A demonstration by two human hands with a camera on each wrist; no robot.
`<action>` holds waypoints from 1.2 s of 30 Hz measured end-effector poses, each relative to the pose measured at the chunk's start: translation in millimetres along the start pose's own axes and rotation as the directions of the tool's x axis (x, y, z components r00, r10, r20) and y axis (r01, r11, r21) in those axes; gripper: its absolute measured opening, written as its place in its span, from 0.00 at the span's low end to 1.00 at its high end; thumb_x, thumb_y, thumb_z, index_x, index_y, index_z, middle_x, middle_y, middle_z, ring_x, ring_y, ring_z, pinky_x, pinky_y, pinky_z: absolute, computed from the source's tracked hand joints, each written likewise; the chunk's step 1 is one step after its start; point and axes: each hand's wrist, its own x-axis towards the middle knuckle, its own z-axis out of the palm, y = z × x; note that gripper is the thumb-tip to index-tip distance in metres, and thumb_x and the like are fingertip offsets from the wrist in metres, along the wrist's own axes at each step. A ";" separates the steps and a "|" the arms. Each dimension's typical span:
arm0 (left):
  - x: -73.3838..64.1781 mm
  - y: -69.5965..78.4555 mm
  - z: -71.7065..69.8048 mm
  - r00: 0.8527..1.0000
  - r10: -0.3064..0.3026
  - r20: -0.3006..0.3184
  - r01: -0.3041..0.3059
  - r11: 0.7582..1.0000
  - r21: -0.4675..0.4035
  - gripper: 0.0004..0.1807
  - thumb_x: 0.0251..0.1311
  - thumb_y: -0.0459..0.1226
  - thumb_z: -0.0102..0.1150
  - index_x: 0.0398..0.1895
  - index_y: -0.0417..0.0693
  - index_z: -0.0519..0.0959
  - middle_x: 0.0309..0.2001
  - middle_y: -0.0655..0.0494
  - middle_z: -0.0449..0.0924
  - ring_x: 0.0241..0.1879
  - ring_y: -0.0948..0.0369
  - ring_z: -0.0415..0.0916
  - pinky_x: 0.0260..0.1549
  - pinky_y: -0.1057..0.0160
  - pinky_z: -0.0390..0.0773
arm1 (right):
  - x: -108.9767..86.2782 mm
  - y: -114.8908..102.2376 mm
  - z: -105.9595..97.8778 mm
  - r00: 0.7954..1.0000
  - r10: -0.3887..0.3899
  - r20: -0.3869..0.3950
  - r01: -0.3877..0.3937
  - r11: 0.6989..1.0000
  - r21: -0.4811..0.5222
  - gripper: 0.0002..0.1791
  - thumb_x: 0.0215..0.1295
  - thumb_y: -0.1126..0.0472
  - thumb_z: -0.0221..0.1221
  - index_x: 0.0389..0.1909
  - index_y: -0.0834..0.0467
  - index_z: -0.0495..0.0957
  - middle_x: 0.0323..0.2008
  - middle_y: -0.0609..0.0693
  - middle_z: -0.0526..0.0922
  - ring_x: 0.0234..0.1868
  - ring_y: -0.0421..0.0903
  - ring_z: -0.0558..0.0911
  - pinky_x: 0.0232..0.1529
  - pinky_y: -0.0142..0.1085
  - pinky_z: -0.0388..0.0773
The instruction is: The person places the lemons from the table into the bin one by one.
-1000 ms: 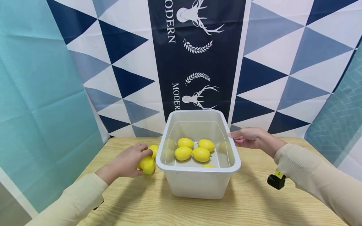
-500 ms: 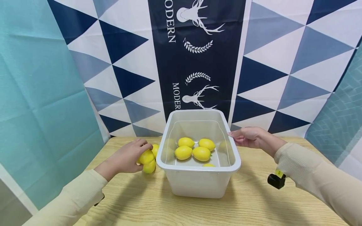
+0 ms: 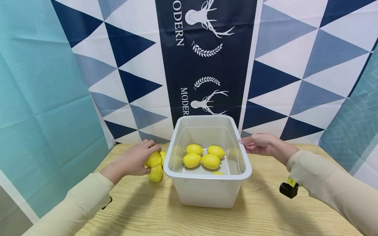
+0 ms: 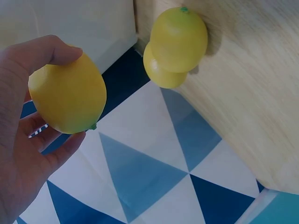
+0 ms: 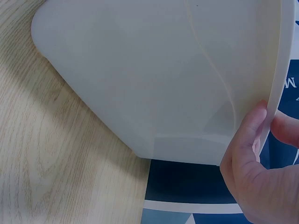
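Observation:
My left hand (image 3: 133,161) grips a yellow lemon (image 3: 154,159) just left of the bin. In the left wrist view, thumb and fingers curl round this lemon (image 4: 70,95), its green-tipped end sticking out. Two more lemons lie close together on the table: a front one (image 3: 155,174) below the held lemon, and a rear one (image 3: 163,157) partly hidden beside the bin. The light grey plastic bin (image 3: 206,191) has several lemons (image 3: 210,161) on its floor. At its right side, my right hand (image 3: 260,144) pinches the rim, thumb and fingers on either side of the wall (image 5: 154,79).
The bin stands upright in the middle of a wooden table (image 3: 136,213). Behind it hangs a patterned cloth (image 3: 206,65) with triangles and deer heads. A teal cloth (image 3: 50,108) hangs at the left. A small black device (image 3: 288,189) is strapped at the right wrist.
The left hand has drawn the gripped lemon slightly up from the front lemon, which now shows more fully below it. The right hand and bin stay put.

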 end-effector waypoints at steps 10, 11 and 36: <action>5.4 -0.7 -10.6 1.000 0.011 0.004 -0.011 1.000 0.016 0.30 0.37 0.37 0.74 0.49 0.53 0.75 0.47 0.55 0.75 0.45 0.58 0.69 0.48 0.57 0.79 | -0.4 -0.4 0.5 1.000 0.001 -0.009 -0.001 1.000 -0.010 0.02 0.64 0.66 0.58 0.36 0.57 0.79 0.31 0.45 0.82 0.33 0.36 0.83 0.43 0.27 0.83; 5.9 -0.9 -12.4 1.000 0.008 0.005 -0.008 1.000 0.016 0.30 0.37 0.37 0.74 0.49 0.53 0.75 0.47 0.55 0.75 0.45 0.57 0.69 0.48 0.57 0.79 | -0.4 -0.7 0.5 1.000 0.001 -0.008 -0.001 1.000 -0.013 0.02 0.64 0.66 0.58 0.36 0.57 0.78 0.31 0.45 0.82 0.33 0.36 0.83 0.43 0.27 0.83; 24.5 6.2 -43.4 0.986 -0.098 0.137 0.102 0.994 -0.023 0.29 0.37 0.35 0.75 0.48 0.54 0.76 0.44 0.55 0.75 0.43 0.57 0.69 0.44 0.58 0.80 | -0.5 0.8 1.6 1.000 -0.004 -0.017 0.003 1.000 -0.015 0.18 0.66 0.64 0.57 0.54 0.65 0.66 0.30 0.45 0.83 0.33 0.36 0.83 0.42 0.28 0.83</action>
